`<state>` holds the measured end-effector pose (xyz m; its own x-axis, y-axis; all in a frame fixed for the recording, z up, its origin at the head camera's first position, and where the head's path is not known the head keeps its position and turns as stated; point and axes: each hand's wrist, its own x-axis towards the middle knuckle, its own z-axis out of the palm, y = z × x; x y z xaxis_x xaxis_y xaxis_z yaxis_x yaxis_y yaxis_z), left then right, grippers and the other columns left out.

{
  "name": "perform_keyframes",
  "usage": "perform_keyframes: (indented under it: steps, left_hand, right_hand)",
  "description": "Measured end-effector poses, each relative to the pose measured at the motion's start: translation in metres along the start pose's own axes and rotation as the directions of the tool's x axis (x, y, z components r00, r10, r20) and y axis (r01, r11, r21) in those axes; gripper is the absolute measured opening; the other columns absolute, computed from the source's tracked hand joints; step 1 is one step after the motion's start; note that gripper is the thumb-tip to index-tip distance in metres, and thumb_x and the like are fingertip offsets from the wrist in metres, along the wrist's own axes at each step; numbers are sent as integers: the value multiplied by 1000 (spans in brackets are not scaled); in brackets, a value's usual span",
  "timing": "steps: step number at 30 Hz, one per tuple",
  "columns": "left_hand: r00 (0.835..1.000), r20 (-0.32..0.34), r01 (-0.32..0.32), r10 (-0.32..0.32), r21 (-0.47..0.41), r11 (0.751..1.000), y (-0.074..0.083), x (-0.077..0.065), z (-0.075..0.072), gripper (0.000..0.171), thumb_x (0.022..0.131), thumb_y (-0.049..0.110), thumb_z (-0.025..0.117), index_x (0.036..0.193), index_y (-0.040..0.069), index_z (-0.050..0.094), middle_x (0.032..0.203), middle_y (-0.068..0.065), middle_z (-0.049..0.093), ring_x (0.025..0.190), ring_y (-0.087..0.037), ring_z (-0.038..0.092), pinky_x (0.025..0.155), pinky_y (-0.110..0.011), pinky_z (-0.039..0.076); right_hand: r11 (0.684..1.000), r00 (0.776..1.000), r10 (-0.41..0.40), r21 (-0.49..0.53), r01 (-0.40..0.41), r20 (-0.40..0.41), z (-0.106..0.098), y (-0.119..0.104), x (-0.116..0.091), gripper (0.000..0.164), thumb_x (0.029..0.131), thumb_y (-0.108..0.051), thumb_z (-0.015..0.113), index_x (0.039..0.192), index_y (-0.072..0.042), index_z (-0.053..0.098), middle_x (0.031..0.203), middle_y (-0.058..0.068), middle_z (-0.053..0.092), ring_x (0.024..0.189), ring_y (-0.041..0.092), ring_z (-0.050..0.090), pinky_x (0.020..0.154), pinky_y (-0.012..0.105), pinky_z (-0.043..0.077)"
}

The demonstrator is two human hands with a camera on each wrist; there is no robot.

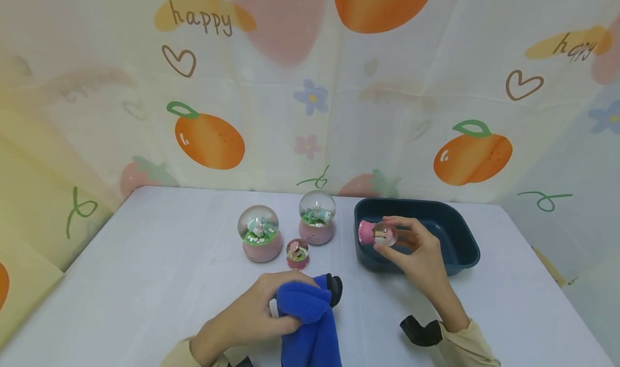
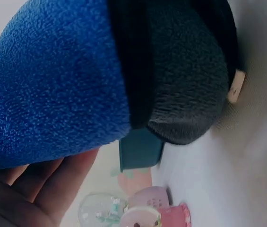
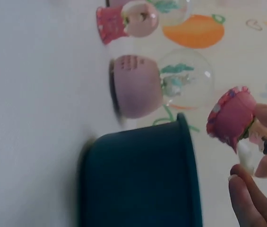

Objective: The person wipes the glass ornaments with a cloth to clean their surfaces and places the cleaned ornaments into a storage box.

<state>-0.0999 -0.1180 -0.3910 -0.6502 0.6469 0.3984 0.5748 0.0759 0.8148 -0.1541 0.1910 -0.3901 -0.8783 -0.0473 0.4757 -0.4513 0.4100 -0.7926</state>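
Small snow globe [image 1: 377, 233] pinched in right hand [image 1: 420, 253], sideways, apparently above left end of bin [image 1: 452, 238]. Blue cloth [image 1: 311, 316] gripped in left hand [image 1: 259, 309], near side. Three globes [image 1: 317, 221] seen farther left.

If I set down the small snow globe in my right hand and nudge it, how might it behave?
The small snow globe would likely roll if laid on its side, given its round dome. Upright, its flared pink base should help steady it. The dome's smooth, clear surface may feel slippery.
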Motion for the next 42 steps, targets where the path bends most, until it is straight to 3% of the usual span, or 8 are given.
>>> perform_keyframes:
  steps: [6,11,15,23,30,35,38,42]
  left_hand:
    - [986,108,132,-127,-46,990,3,1,5,36,87,8,67,120,22,62,108,3,72,96,-8,64,87,-28,53]
    - [969,150,206,-196,-52,977,5,2,5,36,87,9,66,120,24,62,109,4,72,97,-7,64,88,-27,52]
    - [968,149,209,-201,-41,977,5,3,4,34,87,11,67,119,24,62,107,4,72,95,-7,64,87,-26,52]
    - [963,157,228,-219,-41,973,3,3,4,36,87,10,66,119,25,61,109,4,71,96,-7,64,88,-26,51]
    - [954,165,261,-251,-42,964,2,3,5,34,88,12,66,119,26,61,110,5,71,97,-8,64,90,-26,51]
    - [962,157,233,-225,-29,972,1,3,5,33,88,13,67,119,25,61,108,5,71,96,-7,63,88,-26,51]
    - [966,150,217,-212,-19,976,2,3,5,33,88,14,67,119,25,61,107,5,71,95,-6,63,87,-26,52]
    - [956,159,254,-247,-21,967,1,3,4,34,88,13,67,119,27,61,108,6,71,96,-7,63,88,-26,51]
  right_hand:
    - [993,998,70,-94,-71,-8,-1,10,1,44,73,-6,87,113,-6,67,115,11,71,90,-7,62,66,16,52]
    - [976,989,142,-171,-134,33,-1,19,-1,44,74,-10,87,115,-9,69,113,10,72,84,2,60,62,18,50]
    - [962,980,185,-219,-165,78,0,23,0,43,75,-11,86,115,-12,69,111,9,71,79,12,61,60,20,50]
    - [945,958,207,-294,-143,198,2,27,9,38,77,-9,83,113,-11,71,109,12,73,82,20,69,67,24,54]
    - [922,920,258,-360,-143,294,0,27,19,33,80,-9,80,112,-10,72,109,14,72,95,28,68,72,33,51]
    - [925,892,270,-356,-136,361,2,27,22,37,83,-13,78,119,-9,69,107,10,71,97,27,65,73,33,49]
    - [929,895,262,-346,-132,361,2,27,23,40,84,-14,77,122,-10,68,110,11,70,98,28,66,73,33,49]
    - [935,911,247,-329,-135,329,2,26,22,38,87,-15,74,124,-11,66,117,13,68,101,29,67,75,35,52]
